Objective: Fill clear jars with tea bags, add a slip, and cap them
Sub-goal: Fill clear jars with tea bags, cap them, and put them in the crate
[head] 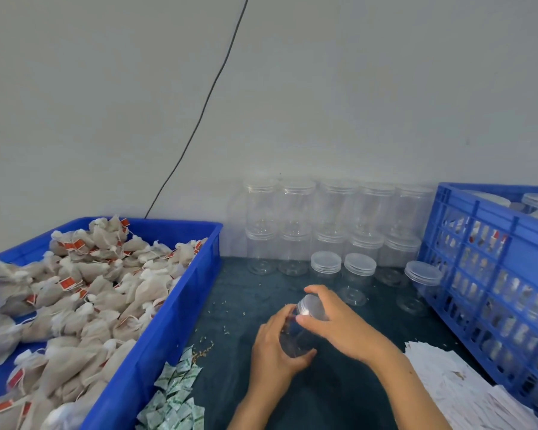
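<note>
1. A clear plastic jar (295, 335) is held tilted above the dark blue-green table covering (339, 395), near the middle of the view; nothing can be made out inside it.
2. The jar's body is gripped by the left hand (274, 352), whose fingers and thumb are curled round its lower part.
3. The translucent round lid (312, 306) on the jar's mouth is grasped by the right hand (339, 324), with the fingers curled over the top and the thumb pressed on the lid's rim.
4. A wide blue plastic tray (180, 305) is set at the left, and it is heaped with beige tea bags with red tags (75, 299).
5. A pile of small white-and-green sachets (174, 395) is seen just beside the tray's near right corner.
6. Empty clear capped jars (333, 231) are stacked in two tiers against the pale wall, with three more standing in front of them.
7. A blue slotted plastic crate (491, 274) is placed at the right, and filled jars are glimpsed through its slots.
8. A spread of white paper slips (466, 389) is laid in front of the crate, near the right forearm.
9. A thin black cable (205, 103) is run down the wall behind the tray.
</note>
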